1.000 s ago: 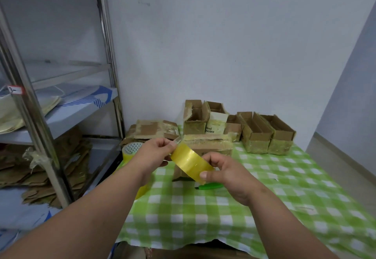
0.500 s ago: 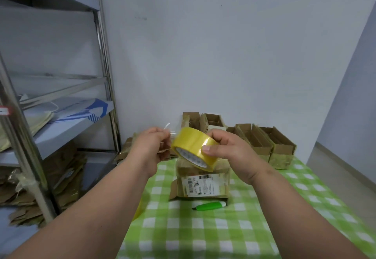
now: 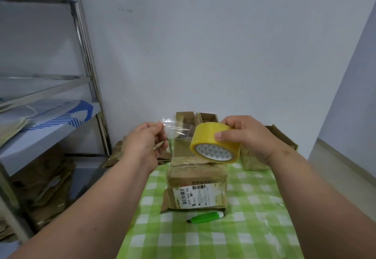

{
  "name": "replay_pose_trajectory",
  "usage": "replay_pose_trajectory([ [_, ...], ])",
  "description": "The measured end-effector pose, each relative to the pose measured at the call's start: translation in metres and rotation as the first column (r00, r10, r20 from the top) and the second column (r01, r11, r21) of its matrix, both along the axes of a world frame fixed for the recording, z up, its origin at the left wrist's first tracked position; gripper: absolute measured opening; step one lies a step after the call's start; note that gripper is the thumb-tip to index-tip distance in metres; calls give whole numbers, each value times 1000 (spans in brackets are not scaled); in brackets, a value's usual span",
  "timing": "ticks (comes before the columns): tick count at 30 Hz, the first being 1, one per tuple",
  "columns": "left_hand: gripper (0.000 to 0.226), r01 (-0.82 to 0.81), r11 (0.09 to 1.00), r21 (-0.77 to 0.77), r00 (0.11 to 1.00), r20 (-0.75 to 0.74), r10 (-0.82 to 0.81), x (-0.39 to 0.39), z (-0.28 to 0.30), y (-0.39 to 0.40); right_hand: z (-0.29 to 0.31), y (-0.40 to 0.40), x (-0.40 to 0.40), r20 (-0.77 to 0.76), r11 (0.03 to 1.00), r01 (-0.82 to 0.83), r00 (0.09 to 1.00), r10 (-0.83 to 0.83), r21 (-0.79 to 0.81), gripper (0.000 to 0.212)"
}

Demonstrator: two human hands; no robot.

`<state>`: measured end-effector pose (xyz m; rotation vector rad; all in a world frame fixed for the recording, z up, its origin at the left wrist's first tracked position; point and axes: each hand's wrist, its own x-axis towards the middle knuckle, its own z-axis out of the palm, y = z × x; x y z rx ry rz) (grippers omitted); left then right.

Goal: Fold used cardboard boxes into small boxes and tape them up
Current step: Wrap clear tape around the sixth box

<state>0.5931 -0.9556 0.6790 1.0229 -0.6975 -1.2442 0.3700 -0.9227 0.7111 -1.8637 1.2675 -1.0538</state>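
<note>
hands w/ tape roll (image 3: 213,143), left hand (image 3: 145,139) prob pinching strip (image 3: 175,129).

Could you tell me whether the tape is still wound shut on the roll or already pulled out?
Pulled out: a clear strip spans from the tape roll in the right hand to the left hand's pinch.

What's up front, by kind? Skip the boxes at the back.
Hands: 2, left hand and right hand
Tape roll: 1
Labelled box: 1
Green pen: 1
Total: 5
</note>
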Motion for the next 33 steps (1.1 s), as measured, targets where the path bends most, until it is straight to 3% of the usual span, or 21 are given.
replay_pose_trajectory([
  [4, 19, -86, 995, 53, 987, -132, 92, 6, 0, -14, 1, -9, -18, -124, 998, 64, 990, -63, 3, 48],
  [6, 16, -97, 991, 87, 986, -124, 107, 13, -6, -20, -3, -9, -30, -159, 996, 87, 984, -83, 18, 56],
  [8, 15, -91, 991, 97, 989, -107, 101, 15, -14, -23, -11, -10, -37, -122, 996, 80, 990, -74, 48, 63],
  [13, 11, -161, 971, 179, 981, -78, 177, 25, -37, -25, -18, -12, -54, 51, 990, 126, 990, -130, 70, 47],
  [17, 5, -196, 962, 189, 974, -73, 213, 28, -50, -25, -17, -9, -65, 92, 984, 168, 981, -173, 60, 34],
  [25, 9, -248, 937, 247, 965, -20, 261, 22, -73, -20, -34, -12, -69, -172, 950, 309, 939, -299, 34, 29],
  [33, 4, -257, 909, 328, 962, -6, 275, 20, -92, -20, -43, -17, -69, -255, 921, 375, 905, -340, 106, 36],
])
